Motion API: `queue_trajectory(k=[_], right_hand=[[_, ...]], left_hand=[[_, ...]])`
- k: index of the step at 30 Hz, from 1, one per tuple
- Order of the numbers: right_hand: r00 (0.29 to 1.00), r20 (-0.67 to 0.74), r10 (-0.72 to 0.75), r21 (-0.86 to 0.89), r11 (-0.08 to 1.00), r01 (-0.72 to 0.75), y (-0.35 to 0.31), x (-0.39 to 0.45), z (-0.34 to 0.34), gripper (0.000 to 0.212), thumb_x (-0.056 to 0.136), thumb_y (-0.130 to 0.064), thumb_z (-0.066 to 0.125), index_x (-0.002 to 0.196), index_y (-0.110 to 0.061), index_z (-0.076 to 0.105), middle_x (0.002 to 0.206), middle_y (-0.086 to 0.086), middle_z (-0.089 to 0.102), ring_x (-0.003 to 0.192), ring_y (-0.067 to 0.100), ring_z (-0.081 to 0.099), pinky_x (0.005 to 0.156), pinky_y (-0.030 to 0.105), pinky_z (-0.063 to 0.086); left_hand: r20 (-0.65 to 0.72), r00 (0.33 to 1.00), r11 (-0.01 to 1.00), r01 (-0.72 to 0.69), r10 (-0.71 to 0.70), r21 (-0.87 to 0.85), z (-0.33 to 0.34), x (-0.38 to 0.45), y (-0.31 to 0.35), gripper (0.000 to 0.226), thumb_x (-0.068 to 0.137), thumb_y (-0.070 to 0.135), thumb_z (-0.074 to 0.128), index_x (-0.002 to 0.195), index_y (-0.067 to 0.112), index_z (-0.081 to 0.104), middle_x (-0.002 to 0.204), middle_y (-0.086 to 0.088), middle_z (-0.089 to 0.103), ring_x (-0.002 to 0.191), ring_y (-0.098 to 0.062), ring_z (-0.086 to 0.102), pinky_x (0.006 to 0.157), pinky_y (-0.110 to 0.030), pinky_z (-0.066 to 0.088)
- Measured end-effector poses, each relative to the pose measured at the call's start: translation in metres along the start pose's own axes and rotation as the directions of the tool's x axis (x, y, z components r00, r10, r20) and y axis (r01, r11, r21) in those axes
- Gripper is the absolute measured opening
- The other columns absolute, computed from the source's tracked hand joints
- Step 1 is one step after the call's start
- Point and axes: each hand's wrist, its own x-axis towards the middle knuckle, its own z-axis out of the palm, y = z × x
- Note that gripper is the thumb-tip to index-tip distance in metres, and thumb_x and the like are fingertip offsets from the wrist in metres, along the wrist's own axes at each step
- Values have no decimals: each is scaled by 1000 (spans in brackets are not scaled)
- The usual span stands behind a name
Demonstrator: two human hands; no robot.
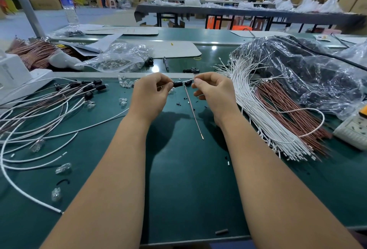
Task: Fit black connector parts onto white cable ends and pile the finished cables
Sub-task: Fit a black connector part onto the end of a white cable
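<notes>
Fingers point(168, 84) pinch black connector point(178, 84); white cable point(188, 80) between hands.

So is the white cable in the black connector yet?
Cannot tell. The cable runs from the right hand to the connector held by the left hand; the joint is too small.

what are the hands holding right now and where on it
The left hand pinches a black connector part by its left end. The right hand pinches the white cable end just short of the connector.

No text can be read; the water bottle point(68, 4) label and white box point(11, 72) print are blurred.
</notes>
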Motion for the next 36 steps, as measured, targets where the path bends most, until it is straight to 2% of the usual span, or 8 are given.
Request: queue_trajectory(k=[4, 10, 12, 16, 19, 24, 31, 36], right_hand=[[998, -20, -67, -98, 993, 64, 1, 0, 2, 14, 89, -9, 65, 80, -19, 66, 73, -2, 68, 58, 9, 63, 67, 30, 55], [989, 17, -144, -298, 944, 142, 3, 1, 6, 20, 93, -7, 58, 78, -20, 55, 75, 2, 61, 73, 29, 65, 70, 32, 51], [991, 31, -128, -279, 951, 132, 3, 1, 6, 17, 93, -6, 57, 80, -17, 56, 76, 5, 62, 67, 24, 64, 62, 26, 51], [995, 49, -85, -183, 979, 92, 2, 0, 6, 18, 95, -4, 55, 80, -15, 56, 76, 6, 62, 54, 11, 59, 49, 12, 43], [996, 67, -58, -164, 984, 68, 3, 1, 6, 19, 95, -5, 54, 80, -17, 56, 73, 2, 62, 50, 8, 59, 50, 14, 43], [995, 83, -48, -185, 981, 63, 4, 2, 6, 13, 95, -6, 56, 85, -13, 58, 71, 0, 62, 51, 10, 59, 50, 15, 43], [994, 108, -5, -163, 986, 23, 5, 1, 7, 11, 96, -6, 55, 87, -11, 59, 73, 4, 64, 52, 11, 59, 50, 14, 43], [992, 121, 37, -102, 995, -25, 4, 0, 7, 15, 97, -11, 53, 83, -15, 58, 72, 3, 65, 51, 9, 58, 54, 21, 46]], left_hand=[[-4, 1000, 999, -20, 21, 50, 1, -1, 3, 10, 89, 8, 65, 94, 4, 71, 88, -6, 71, 83, -17, 65, 79, -24, 50], [18, 999, 993, -38, 36, 114, 7, -2, 5, 9, 89, 13, 65, 93, 9, 72, 86, 0, 71, 80, -14, 63, 76, -22, 46], [26, 999, 994, -41, 39, 99, 8, -3, 7, 9, 89, 13, 65, 93, 9, 72, 81, 4, 67, 77, -12, 61, 73, -19, 43], [54, 999, 1000, -6, 5, 26, 10, -3, 9, 7, 90, 11, 62, 89, 8, 69, 76, -1, 68, 72, -19, 62, 71, -27, 49], [62, 998, 999, 33, -31, -35, 10, -4, 10, 7, 91, 11, 61, 87, 9, 67, 76, -3, 69, 71, -17, 63, 70, -26, 50], [95, 994, 996, 68, -62, -59, 10, -4, 12, 7, 90, 11, 62, 85, 10, 67, 74, -1, 68, 60, -5, 54, 58, -11, 40], [119, 971, 958, 226, -207, -179, 9, -3, 15, 16, 86, 14, 67, 71, 19, 65, 64, 1, 62, 56, -7, 50, 52, -10, 40], [93, 965, 929, 260, -244, -264, 8, -4, 16, 18, 83, 14, 71, 66, 20, 67, 60, 1, 60, 52, -3, 48, 52, -10, 40]])
